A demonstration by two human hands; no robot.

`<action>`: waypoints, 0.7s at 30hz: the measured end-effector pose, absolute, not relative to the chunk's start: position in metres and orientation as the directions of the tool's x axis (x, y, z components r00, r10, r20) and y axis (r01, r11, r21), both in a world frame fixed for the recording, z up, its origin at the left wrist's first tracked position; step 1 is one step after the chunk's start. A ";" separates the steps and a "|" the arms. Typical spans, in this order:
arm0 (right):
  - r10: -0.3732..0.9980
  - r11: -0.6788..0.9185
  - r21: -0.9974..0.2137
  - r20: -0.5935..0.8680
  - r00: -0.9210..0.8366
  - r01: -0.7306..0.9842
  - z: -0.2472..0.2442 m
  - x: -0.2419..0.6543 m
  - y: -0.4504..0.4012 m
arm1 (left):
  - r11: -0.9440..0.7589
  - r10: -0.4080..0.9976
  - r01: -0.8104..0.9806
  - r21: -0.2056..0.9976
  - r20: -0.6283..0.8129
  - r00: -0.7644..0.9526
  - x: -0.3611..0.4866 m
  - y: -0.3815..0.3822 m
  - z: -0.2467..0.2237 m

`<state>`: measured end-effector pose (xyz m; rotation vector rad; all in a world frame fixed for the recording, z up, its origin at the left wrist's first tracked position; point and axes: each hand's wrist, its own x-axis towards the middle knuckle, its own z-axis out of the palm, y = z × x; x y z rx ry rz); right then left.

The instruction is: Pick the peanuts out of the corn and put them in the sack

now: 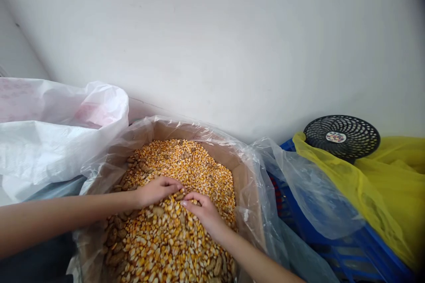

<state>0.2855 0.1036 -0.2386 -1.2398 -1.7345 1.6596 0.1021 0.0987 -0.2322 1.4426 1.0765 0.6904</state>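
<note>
Yellow corn kernels (166,239) fill a box (249,194) lined with clear plastic, and unshelled peanuts (217,266) lie mixed among them. Over the middle of the heap, my left hand (158,191) reaches in from the left, its fingers curled and closed at a peanut (180,196). My right hand (205,213) comes from the lower right and pinches at the same peanut with thumb and fingers. The fingertips of the two hands nearly meet there. More peanuts gather along the box's left side.
A white woven sack (59,141) stands open on the left. To the right is a blue plastic crate (352,247) with yellow mesh (388,185) draped over it. A black openwork basket (360,137) rests on top. A pale wall (212,44) rises behind.
</note>
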 end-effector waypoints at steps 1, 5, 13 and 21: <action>0.812 -0.043 -0.943 -0.225 -0.539 0.329 -0.234 0.287 0.098 | 0.052 0.894 0.244 0.968 -0.154 0.420 0.103 0.090 -0.229; 0.753 0.150 -0.921 -0.129 -0.646 0.359 -0.214 0.291 0.099 | -0.058 0.869 0.351 0.934 -0.126 0.479 0.098 0.084 -0.217; 0.999 -0.031 -0.924 -0.038 -0.011 0.380 -0.250 0.299 0.218 | -0.087 0.995 0.604 0.792 0.097 0.015 0.066 0.197 -0.247; 0.975 -0.200 -0.914 -0.150 0.165 0.353 -0.319 0.289 0.252 | -0.096 0.968 0.601 0.793 0.215 -0.130 0.072 0.216 -0.306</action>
